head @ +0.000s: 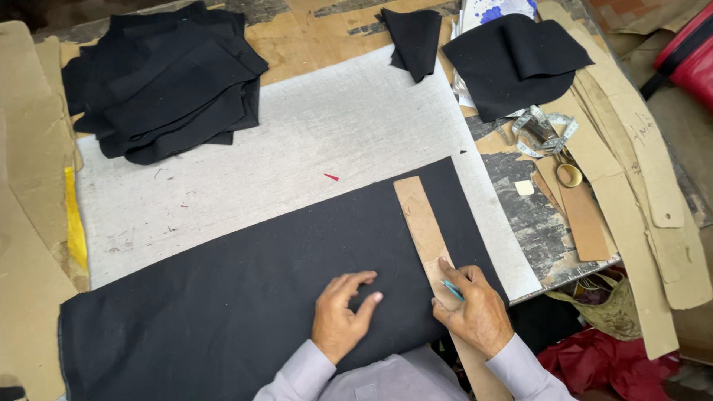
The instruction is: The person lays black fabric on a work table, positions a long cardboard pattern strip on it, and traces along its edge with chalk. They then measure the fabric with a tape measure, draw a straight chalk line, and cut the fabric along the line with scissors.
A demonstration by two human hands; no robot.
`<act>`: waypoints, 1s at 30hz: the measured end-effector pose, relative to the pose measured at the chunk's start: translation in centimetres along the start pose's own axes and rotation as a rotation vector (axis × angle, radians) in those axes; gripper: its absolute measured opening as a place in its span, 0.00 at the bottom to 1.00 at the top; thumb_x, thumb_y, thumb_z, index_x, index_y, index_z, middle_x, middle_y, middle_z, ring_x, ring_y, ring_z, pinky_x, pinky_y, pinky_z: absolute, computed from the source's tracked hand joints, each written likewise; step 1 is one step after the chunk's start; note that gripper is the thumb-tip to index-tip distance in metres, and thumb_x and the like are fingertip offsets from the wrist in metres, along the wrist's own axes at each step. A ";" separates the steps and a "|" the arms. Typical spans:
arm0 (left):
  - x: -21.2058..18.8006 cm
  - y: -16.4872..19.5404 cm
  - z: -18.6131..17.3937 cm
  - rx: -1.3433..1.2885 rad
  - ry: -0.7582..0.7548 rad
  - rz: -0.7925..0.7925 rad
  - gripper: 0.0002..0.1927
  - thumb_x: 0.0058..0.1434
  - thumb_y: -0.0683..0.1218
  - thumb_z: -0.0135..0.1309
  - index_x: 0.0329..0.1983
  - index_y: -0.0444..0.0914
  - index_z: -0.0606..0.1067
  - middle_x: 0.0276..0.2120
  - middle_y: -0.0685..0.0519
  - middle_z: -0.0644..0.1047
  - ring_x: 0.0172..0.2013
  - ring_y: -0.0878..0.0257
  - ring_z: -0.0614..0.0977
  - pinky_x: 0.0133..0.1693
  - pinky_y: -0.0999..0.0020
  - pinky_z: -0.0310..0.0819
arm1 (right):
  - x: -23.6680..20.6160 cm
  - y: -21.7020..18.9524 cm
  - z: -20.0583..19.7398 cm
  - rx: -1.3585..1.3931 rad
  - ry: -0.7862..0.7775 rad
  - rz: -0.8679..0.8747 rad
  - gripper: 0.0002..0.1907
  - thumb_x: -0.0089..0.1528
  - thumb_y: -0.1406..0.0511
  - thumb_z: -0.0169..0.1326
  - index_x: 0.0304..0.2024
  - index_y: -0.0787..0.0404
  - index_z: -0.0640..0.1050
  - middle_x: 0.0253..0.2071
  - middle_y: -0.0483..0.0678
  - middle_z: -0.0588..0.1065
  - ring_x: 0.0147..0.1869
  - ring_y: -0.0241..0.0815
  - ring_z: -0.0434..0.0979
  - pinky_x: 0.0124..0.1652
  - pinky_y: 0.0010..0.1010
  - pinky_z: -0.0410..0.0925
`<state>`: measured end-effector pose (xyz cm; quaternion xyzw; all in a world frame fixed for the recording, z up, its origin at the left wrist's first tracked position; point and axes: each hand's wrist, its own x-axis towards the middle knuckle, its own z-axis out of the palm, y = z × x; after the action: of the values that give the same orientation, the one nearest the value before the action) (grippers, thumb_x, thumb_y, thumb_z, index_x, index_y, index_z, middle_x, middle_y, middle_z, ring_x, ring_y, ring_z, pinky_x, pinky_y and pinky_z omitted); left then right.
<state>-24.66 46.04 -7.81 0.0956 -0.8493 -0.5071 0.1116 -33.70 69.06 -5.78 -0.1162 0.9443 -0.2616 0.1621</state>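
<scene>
On the worn cutting table (312,126) our left hand (340,315) rests open on soft, limp black cloth (223,297) while our right hand (474,308), pinching a blue marker (451,289), pins the stiff cardboard strip (425,230) flat.

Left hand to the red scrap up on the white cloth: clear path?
Probably yes. The left hand rests on the black fabric; only flat fabric and bare white cloth lie between it and the red scrap.

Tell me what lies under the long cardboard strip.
Black fabric lies under the cardboard strip. The right hand covers its near part, hiding what is beneath there.
</scene>
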 end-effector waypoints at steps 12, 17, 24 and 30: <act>16.1 -1.5 4.0 0.503 -0.171 0.219 0.32 0.56 0.57 0.62 0.62 0.41 0.73 0.63 0.54 0.72 0.59 0.50 0.68 0.58 0.54 0.60 | 0.9 0.0 -0.7 -0.039 0.020 0.007 0.39 0.46 0.62 0.66 0.63 0.50 0.77 0.48 0.51 0.69 0.37 0.49 0.81 0.41 0.36 0.77; 16.9 -1.6 5.4 0.537 -0.124 0.216 0.32 0.57 0.62 0.61 0.61 0.45 0.76 0.62 0.60 0.74 0.56 0.53 0.70 0.56 0.58 0.62 | 0.8 -0.2 -0.7 -0.100 0.041 0.031 0.37 0.49 0.59 0.65 0.64 0.49 0.76 0.46 0.48 0.71 0.34 0.47 0.82 0.38 0.37 0.77; 16.8 -2.2 5.6 0.553 -0.119 0.214 0.30 0.59 0.63 0.58 0.61 0.47 0.77 0.63 0.63 0.75 0.55 0.55 0.71 0.55 0.59 0.63 | 0.5 -0.1 0.6 -0.285 0.293 -0.144 0.29 0.49 0.58 0.66 0.55 0.50 0.81 0.40 0.46 0.73 0.43 0.49 0.76 0.36 0.37 0.74; 16.9 -2.4 5.9 0.577 -0.133 0.192 0.30 0.59 0.64 0.57 0.62 0.47 0.76 0.63 0.63 0.74 0.57 0.54 0.70 0.57 0.59 0.61 | 0.7 1.2 1.7 -0.125 0.348 -0.195 0.29 0.49 0.60 0.65 0.55 0.54 0.81 0.44 0.51 0.73 0.45 0.48 0.75 0.34 0.36 0.73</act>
<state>-42.42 45.24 -11.14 0.0093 -0.9688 -0.2372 0.0714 -33.92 69.07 -7.99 -0.1699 0.9568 -0.2331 -0.0370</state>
